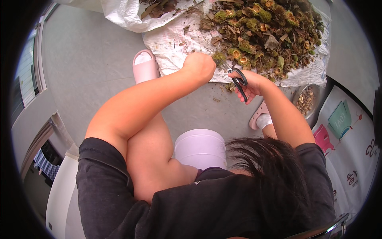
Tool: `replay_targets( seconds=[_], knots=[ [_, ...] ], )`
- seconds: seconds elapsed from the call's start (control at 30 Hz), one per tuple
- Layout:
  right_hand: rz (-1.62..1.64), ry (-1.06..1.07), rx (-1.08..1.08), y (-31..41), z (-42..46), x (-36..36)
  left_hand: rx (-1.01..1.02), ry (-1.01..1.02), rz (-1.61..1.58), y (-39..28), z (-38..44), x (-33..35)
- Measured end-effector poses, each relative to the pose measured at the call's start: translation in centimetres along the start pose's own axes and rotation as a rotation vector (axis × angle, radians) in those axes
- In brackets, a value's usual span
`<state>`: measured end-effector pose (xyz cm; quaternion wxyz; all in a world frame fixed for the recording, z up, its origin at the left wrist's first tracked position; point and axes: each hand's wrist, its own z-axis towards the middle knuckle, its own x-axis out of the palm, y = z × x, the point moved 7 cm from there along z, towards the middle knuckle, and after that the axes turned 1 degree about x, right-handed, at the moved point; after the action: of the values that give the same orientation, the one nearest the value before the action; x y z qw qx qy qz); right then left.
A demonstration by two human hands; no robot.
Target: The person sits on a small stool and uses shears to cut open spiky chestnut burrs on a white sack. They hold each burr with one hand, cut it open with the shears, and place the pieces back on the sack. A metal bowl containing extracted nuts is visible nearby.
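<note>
A heap of chestnut burs (262, 35), spiny and mixed with dry leaves, lies on a white woven plastic sheet (167, 50). My left hand (200, 66) is curled over the sheet's near edge, left of a green bur (219, 58); its fingertips are hidden, so whether it holds anything does not show. To the right, my right hand (249, 85) is on black-handled scissors (239, 83), with a finger and thumb at the handle loops and the other fingers partly spread. The scissor blades point away toward the bur and are partly hard to make out.
A metal bowl of chestnuts (306, 100) stands on the floor at the right, beside a printed banner (340, 128). A white sack (131, 18) with dry leaves lies at the top left. A pale lilac bucket or stool (200, 148) stands between my legs. Pink slippers (144, 68) are on my feet.
</note>
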<state>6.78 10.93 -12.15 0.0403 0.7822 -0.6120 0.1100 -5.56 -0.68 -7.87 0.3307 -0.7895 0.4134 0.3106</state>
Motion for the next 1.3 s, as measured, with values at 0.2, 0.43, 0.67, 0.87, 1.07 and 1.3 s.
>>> replay_targets(
  seconds=[0.2, 0.43, 0.67, 0.87, 1.07, 1.3],
  knots=[
    [-0.144, -0.156, 0.007, 2.0, -3.2, 0.5, 0.021, 0.175, 0.005, -1.4, 1.2, 1.2],
    [-0.647, -0.45, -0.107, 4.1, -6.3, 0.3, -0.078, 0.184, -0.121, -0.5, 0.1, 2.4],
    [-0.76, -0.548, -0.125, 4.8, -6.2, 0.8, -0.108, 0.097, -0.189, 1.1, -1.1, 2.7],
    [-0.608, -0.453, -0.08, 5.0, -6.4, -0.1, -0.149, 0.122, -0.231, 1.1, -1.7, 0.6],
    [-0.389, -0.386, -0.03, 4.1, -5.5, -0.4, -0.272, 0.176, -0.449, 1.8, -0.9, 3.4],
    [-0.342, -0.371, -0.098, 3.3, -4.6, -0.6, -0.254, 0.594, -0.754, 1.1, 0.3, 7.6]
  ],
)
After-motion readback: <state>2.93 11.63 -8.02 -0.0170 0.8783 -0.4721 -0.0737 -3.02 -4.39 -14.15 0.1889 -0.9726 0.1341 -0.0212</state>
